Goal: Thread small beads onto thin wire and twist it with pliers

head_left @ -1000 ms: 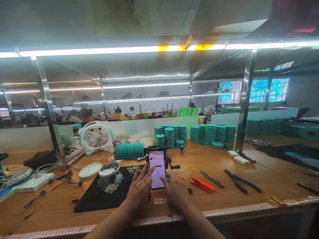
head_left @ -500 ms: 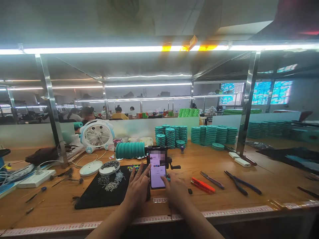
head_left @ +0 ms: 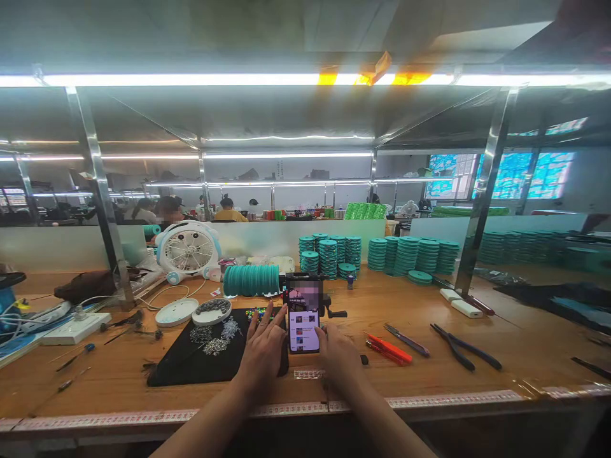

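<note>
A phone [head_left: 304, 331] stands upright in front of a dark device with a crank handle [head_left: 338, 314], its lit screen showing a list with small pictures. My left hand [head_left: 261, 346] is open, fingers spread, with the fingertips by the phone's left edge. On the other side my right hand [head_left: 340, 355] has one digit stretched to the screen's right edge. Its other fingers are bent and partly hidden; no held thing shows. Left of the device lies a row of teal spools [head_left: 251, 280]. Under my left hand is a black mat [head_left: 179, 366] with small metal pieces [head_left: 216, 346] and colored beads [head_left: 258, 313].
Orange-handled tool [head_left: 390, 351], a utility knife [head_left: 407, 340] and pliers [head_left: 465, 346] lie to the right. Stacked teal spools [head_left: 407, 256] line the back. A white fan [head_left: 188, 251], a dish of grey pieces [head_left: 211, 312] and a power strip [head_left: 75, 328] are left. People sit beyond the partition.
The phone screen has switched from a pale lilac page to a picture above a list. My right digit has shifted up to the screen's edge. The camera view has moved slightly.
</note>
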Demonstrator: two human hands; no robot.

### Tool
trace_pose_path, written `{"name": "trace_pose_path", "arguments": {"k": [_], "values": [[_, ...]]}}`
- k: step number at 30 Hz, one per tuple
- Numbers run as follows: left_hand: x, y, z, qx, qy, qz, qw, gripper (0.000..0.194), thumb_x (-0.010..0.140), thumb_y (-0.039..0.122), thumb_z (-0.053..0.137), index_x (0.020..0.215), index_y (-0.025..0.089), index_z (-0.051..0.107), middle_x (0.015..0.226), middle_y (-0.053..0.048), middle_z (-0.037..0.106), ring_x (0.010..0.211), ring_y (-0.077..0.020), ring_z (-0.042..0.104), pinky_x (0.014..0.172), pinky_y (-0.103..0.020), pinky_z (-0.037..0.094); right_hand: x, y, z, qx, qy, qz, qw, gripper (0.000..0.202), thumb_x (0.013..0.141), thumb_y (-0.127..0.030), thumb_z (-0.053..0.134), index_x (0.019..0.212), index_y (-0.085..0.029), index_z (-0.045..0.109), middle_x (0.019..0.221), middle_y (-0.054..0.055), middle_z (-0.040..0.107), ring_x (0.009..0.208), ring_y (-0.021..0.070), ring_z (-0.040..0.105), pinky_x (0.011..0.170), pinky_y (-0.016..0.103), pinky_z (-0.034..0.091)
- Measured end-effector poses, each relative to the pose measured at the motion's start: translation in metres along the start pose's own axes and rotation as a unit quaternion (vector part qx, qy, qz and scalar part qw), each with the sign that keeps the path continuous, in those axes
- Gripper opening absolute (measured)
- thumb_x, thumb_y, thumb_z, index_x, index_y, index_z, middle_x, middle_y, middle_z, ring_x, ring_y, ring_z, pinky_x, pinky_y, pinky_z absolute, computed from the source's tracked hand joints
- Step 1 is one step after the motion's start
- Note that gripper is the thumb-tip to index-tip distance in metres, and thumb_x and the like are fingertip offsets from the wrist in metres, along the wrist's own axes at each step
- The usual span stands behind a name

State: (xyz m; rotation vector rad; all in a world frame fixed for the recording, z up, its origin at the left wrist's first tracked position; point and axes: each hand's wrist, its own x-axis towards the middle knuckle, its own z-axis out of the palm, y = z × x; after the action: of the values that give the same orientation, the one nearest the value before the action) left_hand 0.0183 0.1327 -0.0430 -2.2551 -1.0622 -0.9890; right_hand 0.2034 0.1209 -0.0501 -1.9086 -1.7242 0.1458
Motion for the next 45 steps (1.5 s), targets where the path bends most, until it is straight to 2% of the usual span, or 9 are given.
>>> {"name": "trace_pose_path", "arguments": {"k": [6,26,45], "values": [[-0.0004,-0.0007,0.0004,0.018,-0.012,0.002,1.0,0.022,0.087,0.006,0.038,0.08,0.022,0.052,0.138,-0.004,0.049,0.136,-0.0255,0.026,0.109,-0.052,0.025,0.0005,0.0002,-0.0009,-0.017,-0.008,-0.018,1.0,0.035,0.098,-0.026,0.025,0.094,-0.018,0.058,0.087,0.009,0.068,0.081,0.0235,0.065,0.065,0.029,0.04],[0.001,0.002,-0.0032,0.005,-0.014,-0.025,1.0,0.021,0.087,0.007,0.041,0.079,0.022,0.053,0.139,-0.002,0.048,0.136,-0.0236,0.026,0.111,-0.049,0.024,-0.0006,0.0017,0.0008,-0.036,0.004,-0.031,0.999,0.033,0.098,-0.026,0.026,0.092,-0.017,0.057,0.086,0.009,0.067,0.081,0.0229,0.064,0.064,0.028,0.039],[0.0013,0.0023,-0.0039,0.006,-0.014,-0.024,1.0,0.021,0.09,0.011,0.039,0.078,0.022,0.052,0.137,-0.004,0.049,0.136,-0.0246,0.027,0.11,-0.05,0.024,-0.0003,0.0019,-0.0005,-0.02,0.006,-0.036,0.999,0.032,0.097,-0.026,0.026,0.09,-0.018,0.056,0.085,0.009,0.067,0.081,0.0236,0.064,0.063,0.029,0.037]]}}
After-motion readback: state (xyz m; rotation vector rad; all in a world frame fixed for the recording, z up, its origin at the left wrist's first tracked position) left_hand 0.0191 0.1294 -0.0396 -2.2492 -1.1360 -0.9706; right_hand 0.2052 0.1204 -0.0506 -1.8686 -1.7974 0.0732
